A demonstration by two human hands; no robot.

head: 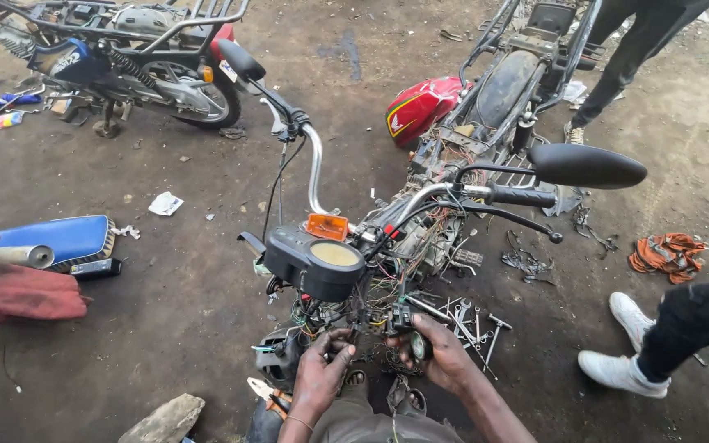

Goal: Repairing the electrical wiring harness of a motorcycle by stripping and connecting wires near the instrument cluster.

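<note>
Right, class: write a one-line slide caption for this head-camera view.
Both hands, left and right, work in the wiring under a stripped motorcycle's gauge.

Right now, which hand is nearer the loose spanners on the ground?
Right. The right hand sits just beside the spanners; the left hand is farther off, across the wire tangle.

The hands' way up is blocked by the instrument cluster (319, 261) and a dense tangle of wires (387, 283) under the handlebar (420, 197). Wrenches (469, 320) litter the ground to the right, near a bystander's white shoes (629, 344). A stone (166, 420) lies lower left; beyond it, open dirt ground (182, 303) gives free passage
</note>
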